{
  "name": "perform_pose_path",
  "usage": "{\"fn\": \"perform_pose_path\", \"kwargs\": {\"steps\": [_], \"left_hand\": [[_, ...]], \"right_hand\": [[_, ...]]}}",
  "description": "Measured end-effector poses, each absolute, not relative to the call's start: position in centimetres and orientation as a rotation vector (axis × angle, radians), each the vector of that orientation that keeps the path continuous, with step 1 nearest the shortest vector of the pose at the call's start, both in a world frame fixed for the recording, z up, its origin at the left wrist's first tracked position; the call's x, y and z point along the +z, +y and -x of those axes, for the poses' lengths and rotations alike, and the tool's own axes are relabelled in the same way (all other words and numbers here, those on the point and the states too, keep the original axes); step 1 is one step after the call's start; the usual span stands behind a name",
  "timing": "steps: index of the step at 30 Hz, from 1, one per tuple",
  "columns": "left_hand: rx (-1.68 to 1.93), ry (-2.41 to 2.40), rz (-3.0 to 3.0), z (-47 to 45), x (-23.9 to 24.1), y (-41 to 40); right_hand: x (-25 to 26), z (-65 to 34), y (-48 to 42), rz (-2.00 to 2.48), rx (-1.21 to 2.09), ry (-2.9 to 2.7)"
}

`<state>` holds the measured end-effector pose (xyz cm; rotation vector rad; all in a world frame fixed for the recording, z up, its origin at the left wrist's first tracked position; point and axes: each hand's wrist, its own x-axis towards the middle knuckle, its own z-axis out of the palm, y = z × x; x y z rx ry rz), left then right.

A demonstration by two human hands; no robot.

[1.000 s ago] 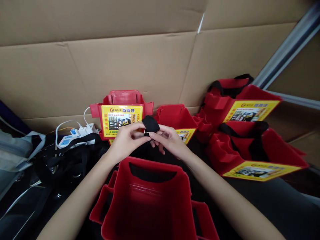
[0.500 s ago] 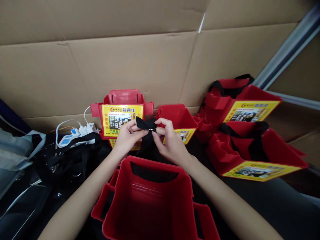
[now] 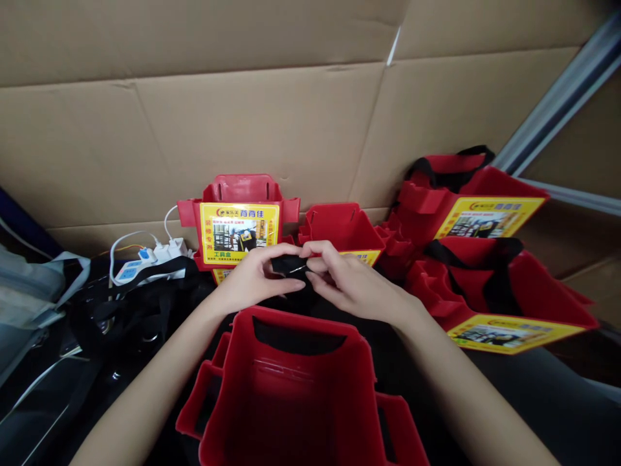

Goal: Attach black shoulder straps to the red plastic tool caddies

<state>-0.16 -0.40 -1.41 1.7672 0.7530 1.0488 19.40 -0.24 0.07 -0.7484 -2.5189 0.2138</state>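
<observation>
1 red bin sits nearest, open top, btwn the forearms. Just past its far rim, left hand & right hand meet, fingertips of both pinched on 1 black strap. Farther: labelled bin & small bin at center, 2 black-handled bins at right, near one, far one. 1 white power strip far left. Cardboard wall behind.

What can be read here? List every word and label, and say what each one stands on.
"肖肖佳": top of the yellow label on the back red box.
"装修专用": same label, left edge.
"工具盒": same label, bottom.
Its small print: unreadable.
The right-hand labels: too blurred.
The black strap, held by left hand and right hand: no text.
</observation>
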Motion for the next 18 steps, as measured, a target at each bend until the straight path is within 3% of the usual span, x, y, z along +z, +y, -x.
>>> {"fn": "perform_pose_path", "kwargs": {"steps": [7,14,18], "left_hand": [[1.001,0.774,-1.712,0.6,-0.9,-0.7],[1.095,0.752,-1.435,0.0,-0.7,-1.2],[0.934,0.722,-1.477,0.3,-0.8,-1.0]], "right_hand": [[0.1,-18.9,-0.5,0.587,0.417,-2.49],[-0.7,-17.8,-0.7,0.647,0.313,-2.267],[-0.3,-18.1,-0.9,0.617,0.307,-2.335]]}}
